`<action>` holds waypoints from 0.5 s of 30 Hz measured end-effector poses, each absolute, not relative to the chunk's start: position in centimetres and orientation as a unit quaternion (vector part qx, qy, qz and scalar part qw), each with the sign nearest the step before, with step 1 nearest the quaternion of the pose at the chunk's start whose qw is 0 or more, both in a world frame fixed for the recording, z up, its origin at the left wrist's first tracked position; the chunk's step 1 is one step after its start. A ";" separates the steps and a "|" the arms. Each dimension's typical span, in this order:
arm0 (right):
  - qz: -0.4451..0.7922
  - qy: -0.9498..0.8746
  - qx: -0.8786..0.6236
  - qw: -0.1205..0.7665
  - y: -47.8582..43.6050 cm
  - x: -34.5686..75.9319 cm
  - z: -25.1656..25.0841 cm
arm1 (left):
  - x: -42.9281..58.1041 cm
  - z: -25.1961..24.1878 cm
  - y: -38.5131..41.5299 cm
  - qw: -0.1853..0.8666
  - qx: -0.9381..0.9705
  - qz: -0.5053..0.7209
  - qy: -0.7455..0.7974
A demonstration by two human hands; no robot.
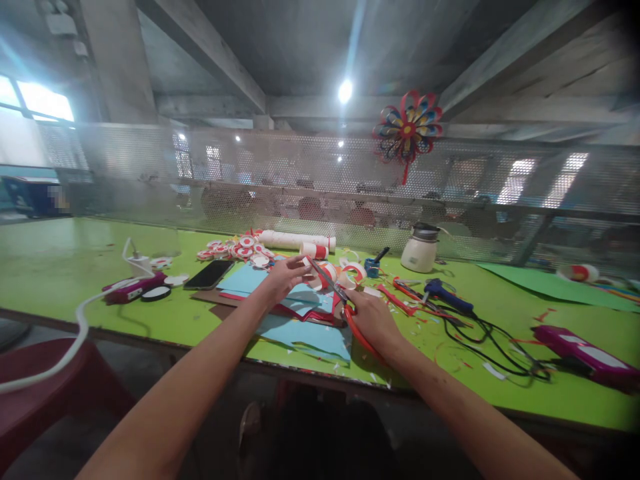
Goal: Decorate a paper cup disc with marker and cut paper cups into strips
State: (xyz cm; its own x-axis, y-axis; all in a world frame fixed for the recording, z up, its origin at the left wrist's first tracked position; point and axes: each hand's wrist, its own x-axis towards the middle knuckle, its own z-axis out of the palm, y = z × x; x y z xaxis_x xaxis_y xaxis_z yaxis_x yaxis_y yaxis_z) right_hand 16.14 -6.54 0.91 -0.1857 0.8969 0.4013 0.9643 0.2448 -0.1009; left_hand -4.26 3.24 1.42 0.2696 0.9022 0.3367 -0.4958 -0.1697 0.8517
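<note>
My right hand (373, 319) grips red-handled scissors (336, 291) whose blades point up and left over a stack of blue and red paper sheets (300, 313) on the green table (75, 267). My left hand (286, 275) reaches over the stack, its fingers curled on a strip of red-and-white paper (320, 275) near the blade tips. What exactly the fingers pinch is small and hard to make out.
Red-and-white paper rings (235, 250), white rolls (295, 240), a black phone (209, 274), a blue glue gun (447, 295) with black cable, a white pot (421, 250), two magenta power strips (585, 353), green sheets (550, 283), a mesh screen with a paper flower (407, 128).
</note>
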 end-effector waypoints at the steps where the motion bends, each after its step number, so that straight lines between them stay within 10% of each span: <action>1: -0.087 -0.765 -0.608 0.193 -6.6 16.1 0.9 | -4.2 1.4 3.2 0.612 0.509 0.571 0.201; 15: -0.092 -0.760 -0.613 0.196 -6.8 16.1 1.0 | -4.2 1.3 3.5 0.599 0.510 0.574 0.225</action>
